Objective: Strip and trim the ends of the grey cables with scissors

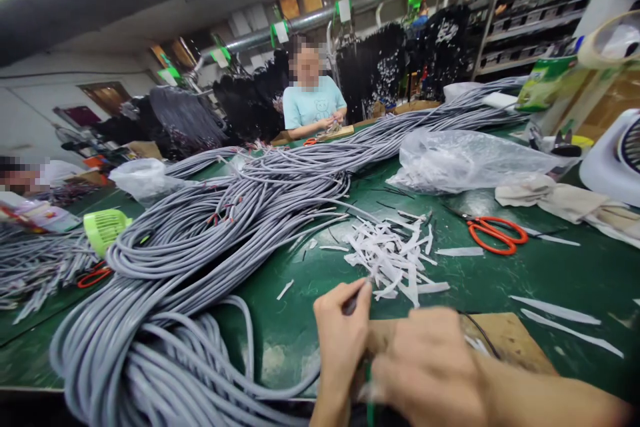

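My left hand (343, 327) is closed in a pinch, thumb against fingers, beside the pile of white paper-like strips (395, 253). A grey cable (295, 388) runs from the coils up to this hand and passes behind the wrist; its end is hard to make out. My right hand (430, 360), smeared by motion, is curled just to the right and nearer to me. What it grips is hidden; a bit of green shows below its fingers. Under both hands lies a brown board (515, 340) with a thin dark wire on it.
Large coils of grey cable (200, 247) cover the left and middle of the green table (280, 340). Orange-handled scissors (497, 235), a clear plastic bag (465, 160) and a cloth (560, 200) lie right. A green fan (106, 230) stands left. A co-worker (313, 107) sits opposite.
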Demonstrator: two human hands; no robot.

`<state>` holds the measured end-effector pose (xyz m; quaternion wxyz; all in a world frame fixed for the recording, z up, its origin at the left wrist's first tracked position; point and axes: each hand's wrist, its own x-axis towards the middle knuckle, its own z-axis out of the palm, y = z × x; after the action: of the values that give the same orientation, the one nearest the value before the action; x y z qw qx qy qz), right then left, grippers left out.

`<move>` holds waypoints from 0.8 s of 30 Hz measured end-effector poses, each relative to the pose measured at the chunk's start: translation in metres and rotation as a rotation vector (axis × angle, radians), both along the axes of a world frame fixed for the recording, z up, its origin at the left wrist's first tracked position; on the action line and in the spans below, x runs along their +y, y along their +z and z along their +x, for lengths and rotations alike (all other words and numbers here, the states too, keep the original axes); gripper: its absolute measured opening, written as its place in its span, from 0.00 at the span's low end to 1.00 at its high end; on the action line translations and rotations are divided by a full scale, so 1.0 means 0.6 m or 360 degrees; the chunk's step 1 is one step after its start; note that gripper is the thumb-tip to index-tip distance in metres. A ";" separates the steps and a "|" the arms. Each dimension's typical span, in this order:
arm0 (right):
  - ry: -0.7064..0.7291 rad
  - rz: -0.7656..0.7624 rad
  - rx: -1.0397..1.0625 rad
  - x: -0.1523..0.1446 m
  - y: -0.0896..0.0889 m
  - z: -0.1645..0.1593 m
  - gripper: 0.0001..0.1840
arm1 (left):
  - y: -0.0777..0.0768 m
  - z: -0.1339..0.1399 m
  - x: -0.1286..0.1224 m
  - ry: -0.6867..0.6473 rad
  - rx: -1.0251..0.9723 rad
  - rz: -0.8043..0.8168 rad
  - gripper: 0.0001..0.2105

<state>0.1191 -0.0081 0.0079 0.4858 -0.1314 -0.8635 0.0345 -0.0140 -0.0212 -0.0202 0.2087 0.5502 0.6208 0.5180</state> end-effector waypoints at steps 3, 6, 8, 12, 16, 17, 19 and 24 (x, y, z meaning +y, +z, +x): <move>-0.0142 -0.0107 0.0007 0.008 -0.002 0.003 0.11 | 0.004 -0.010 0.009 0.0023 -0.0328 -0.0088 0.11; -0.0520 -0.0266 0.0136 0.034 -0.002 0.016 0.05 | 0.014 -0.009 0.012 -0.0072 -0.0529 -0.0042 0.12; -0.0563 -0.0271 0.0156 0.045 0.000 0.023 0.04 | 0.023 -0.004 0.010 -0.0117 -0.0463 0.0036 0.10; -0.0564 -0.0287 0.0134 0.043 0.001 0.026 0.04 | 0.035 0.007 0.007 -0.0076 -0.0276 0.0244 0.06; -0.0562 -0.0332 0.0101 0.039 -0.005 0.023 0.04 | 0.034 0.013 0.005 -0.0042 -0.0199 0.0327 0.05; -0.0556 -0.0342 0.0093 0.040 -0.006 0.023 0.04 | 0.032 0.014 0.005 -0.0040 -0.0187 0.0333 0.05; -0.0548 -0.0358 0.0077 0.042 -0.008 0.021 0.04 | 0.029 0.015 0.005 -0.0031 -0.0170 0.0344 0.05; -0.0543 -0.0387 0.0031 0.043 -0.010 0.018 0.05 | 0.024 0.018 0.004 -0.0015 -0.0142 0.0397 0.05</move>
<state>0.1301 0.0177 0.0016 0.4735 -0.3332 -0.8133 0.0570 -0.0031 -0.0189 -0.0059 0.1686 0.5511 0.5391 0.6142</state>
